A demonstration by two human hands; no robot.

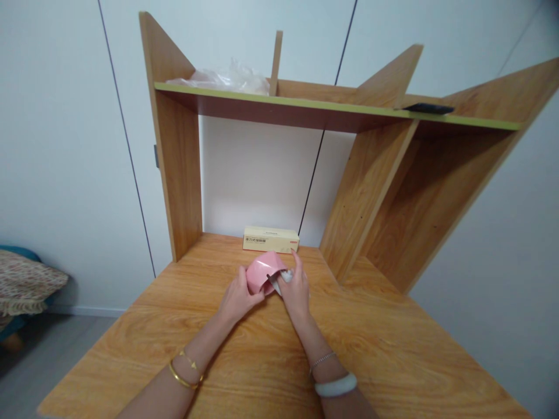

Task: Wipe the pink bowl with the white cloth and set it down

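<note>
Fingers (257, 298) of our left hand (237, 295) grip the glossy pink faceted hollow piece (264, 266) over the wood-grain worktop (257, 361). Its opening faces our right hand (296, 295): 1 finger points up, others meet crumpled white material (286, 275); whether they pinch it, we cannot tell.

Smooth, glossy pink object (264, 266); wood-grained desk (393, 343); crinkled, translucent plastic film (244, 80); smooth cardboard box (271, 240).

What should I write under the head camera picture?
Left hand holding a pink object, right hand at its edge, near a cream box on a wooden desk.
</note>
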